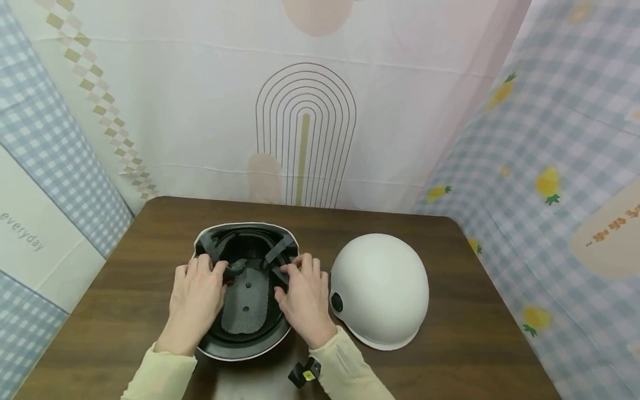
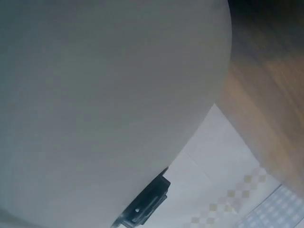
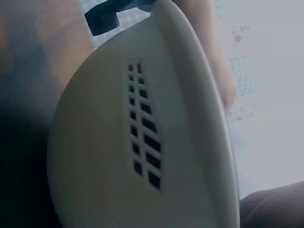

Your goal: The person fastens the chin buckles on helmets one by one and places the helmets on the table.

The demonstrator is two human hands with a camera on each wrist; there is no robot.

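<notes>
An upturned white helmet [image 1: 240, 351] lies on the table with its black padded inside facing up. My left hand [image 1: 197, 289] reaches over its left side, fingertips gripping the dark chin strap and buckle [image 1: 236, 268]; part of that grip is hidden. Across the rim on the right, my right hand [image 1: 306, 294] holds a grey strap [image 1: 280, 274] between thumb and fingers, which stand somewhat apart. A second white helmet [image 1: 382, 286] sits dome up, just right of my right hand. In the right wrist view, the shell's vent slots [image 3: 145, 123] show close up.
The brown wooden table [image 1: 465, 333] extends to both sides. A patterned white cloth [image 1: 210, 111] hangs behind it, with blue checked cloth [image 1: 565, 122] on the right. A small black device [image 1: 302, 373] is at the right wrist.
</notes>
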